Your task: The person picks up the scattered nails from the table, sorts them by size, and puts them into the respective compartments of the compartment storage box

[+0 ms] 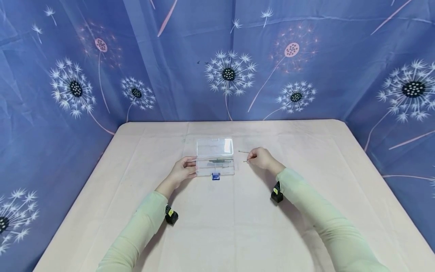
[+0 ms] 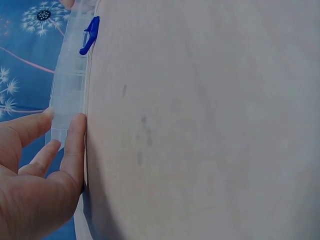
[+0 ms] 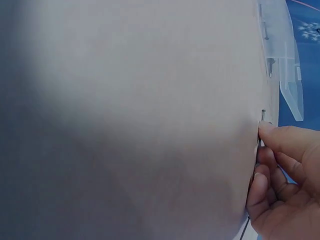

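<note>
A clear plastic box (image 1: 215, 167) lies on the table with its lid (image 1: 214, 147) raised at the back. Several thin metal nails (image 1: 219, 161) are inside, and a blue latch (image 1: 215, 176) hangs at its front. My left hand (image 1: 181, 170) grips the box's left end, fingertips and thumb at its edges in the left wrist view. Just right of the box, my right hand (image 1: 261, 158) pinches a thin metal nail (image 3: 263, 114) between thumb and fingers. A second nail head shows beside it; whether that one is held too, I cannot tell.
A pale cloth covers the table (image 1: 217, 234). Blue curtains with dandelion prints (image 1: 190, 75) stand behind it and along both sides. Black wrist cameras (image 1: 276, 193) sit under both sleeves, close above the cloth.
</note>
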Demonstrator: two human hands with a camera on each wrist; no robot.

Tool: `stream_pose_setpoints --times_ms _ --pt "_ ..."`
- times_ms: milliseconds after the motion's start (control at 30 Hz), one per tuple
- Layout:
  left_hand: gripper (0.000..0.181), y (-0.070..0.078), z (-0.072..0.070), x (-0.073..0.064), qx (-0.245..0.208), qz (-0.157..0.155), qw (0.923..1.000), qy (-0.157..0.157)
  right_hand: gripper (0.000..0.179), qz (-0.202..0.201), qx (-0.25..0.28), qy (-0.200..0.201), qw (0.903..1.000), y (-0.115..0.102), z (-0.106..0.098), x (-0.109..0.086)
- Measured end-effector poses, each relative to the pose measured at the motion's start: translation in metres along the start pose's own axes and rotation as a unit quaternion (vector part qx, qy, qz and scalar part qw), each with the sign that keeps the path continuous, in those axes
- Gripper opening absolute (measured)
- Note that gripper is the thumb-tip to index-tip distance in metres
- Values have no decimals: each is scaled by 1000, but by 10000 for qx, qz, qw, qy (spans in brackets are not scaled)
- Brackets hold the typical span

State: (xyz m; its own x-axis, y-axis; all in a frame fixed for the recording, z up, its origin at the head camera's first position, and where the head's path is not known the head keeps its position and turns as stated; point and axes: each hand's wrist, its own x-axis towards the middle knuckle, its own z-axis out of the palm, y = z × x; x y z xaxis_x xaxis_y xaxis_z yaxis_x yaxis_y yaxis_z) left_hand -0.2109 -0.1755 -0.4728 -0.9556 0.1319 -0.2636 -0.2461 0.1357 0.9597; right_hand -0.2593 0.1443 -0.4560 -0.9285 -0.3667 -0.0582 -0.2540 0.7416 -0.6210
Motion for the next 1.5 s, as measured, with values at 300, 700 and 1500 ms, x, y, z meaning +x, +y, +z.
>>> stream_pose_setpoints --times_ms 300,700,1500 --pt "49 1 -2 0 68 67 9999 -59 10 -484 -183 -372 9980 1 0 3" --pt "48 2 0 -1 94 62 9999 -50 13 -450 -101 -230 9987 2 -2 -5" --pt "49 0 -1 -1 -49 84 9999 -22 10 -87 2255 502 9729 -26 16 -16"
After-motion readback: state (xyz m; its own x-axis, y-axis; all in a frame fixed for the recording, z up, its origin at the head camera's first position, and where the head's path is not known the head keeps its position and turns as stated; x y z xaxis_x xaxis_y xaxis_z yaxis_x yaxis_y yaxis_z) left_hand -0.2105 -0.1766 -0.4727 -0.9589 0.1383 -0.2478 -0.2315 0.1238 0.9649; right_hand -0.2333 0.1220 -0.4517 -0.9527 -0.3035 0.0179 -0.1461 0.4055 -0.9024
